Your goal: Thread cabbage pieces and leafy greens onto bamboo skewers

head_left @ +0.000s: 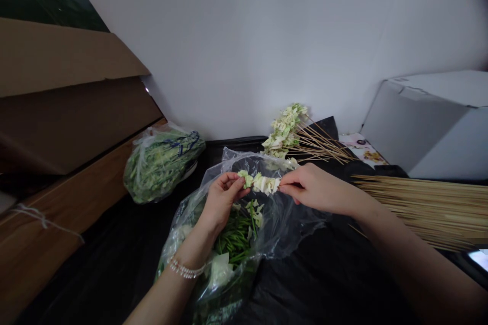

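Between both hands, over the open plastic bag (290, 233), runs a row of pale cabbage pieces (267, 184) threaded in a line; the stick inside is mostly hidden. My left hand (224, 195) is closed on a light green cabbage piece (246, 179) at the row's left end. At the right end, my right hand (312, 188) pinches the cabbage skewer with thumb and fingers. Green stems (236, 241) and loose cabbage bits fill the bag below. Beyond my right hand, finished-looking cabbage skewers (285, 129) lie in a pile, sticks pointing right.
A bundle of bare bamboo skewers (430, 208) lies at right, partly behind my right forearm. A tied bag of greens (163, 162) sits at back left. A cardboard box (68, 122) and a white box (430, 122) flank the black-covered surface (305, 284); a wall stands behind.
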`<state>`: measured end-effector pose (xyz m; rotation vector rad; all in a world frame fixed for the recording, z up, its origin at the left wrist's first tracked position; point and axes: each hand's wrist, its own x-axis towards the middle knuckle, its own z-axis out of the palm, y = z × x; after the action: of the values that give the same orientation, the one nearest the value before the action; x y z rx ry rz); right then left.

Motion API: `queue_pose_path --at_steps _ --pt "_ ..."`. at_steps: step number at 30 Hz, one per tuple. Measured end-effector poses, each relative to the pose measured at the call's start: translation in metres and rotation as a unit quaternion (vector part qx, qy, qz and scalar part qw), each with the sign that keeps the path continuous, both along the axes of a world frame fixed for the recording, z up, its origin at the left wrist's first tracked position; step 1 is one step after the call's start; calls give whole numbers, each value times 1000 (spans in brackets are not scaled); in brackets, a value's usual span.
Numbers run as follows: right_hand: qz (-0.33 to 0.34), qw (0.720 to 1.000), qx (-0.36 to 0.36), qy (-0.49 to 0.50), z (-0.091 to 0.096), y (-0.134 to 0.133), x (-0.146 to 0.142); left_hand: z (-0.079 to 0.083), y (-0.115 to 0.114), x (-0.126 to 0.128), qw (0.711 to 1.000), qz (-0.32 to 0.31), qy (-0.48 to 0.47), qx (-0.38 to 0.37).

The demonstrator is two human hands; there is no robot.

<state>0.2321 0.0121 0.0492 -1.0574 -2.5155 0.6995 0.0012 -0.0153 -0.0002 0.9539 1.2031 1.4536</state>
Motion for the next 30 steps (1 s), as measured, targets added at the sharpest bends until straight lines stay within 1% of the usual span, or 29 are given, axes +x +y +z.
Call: queue_pose_path --at_steps 9,13,20,24,27,30 --pt "-22 1000 16 -3 -4 -2 -5 -2 -2 2 999 13 43 13" --pt "-28 1000 11 2 -6 -2 -7 0 -2 3 998 10 58 15" --pt "-24 999 34 14 -17 0 -14 0 -2 2 998 12 68 12" --pt "-22 999 14 25 -24 2 -17 -1 -1 1 997 13 73 13" --pt "-11 999 -17 42 -25 2 -19 -1 -1 2 997 14 75 14" --pt "-9 998 -25 52 -26 0 -22 -1 0 2 997 17 79 11"
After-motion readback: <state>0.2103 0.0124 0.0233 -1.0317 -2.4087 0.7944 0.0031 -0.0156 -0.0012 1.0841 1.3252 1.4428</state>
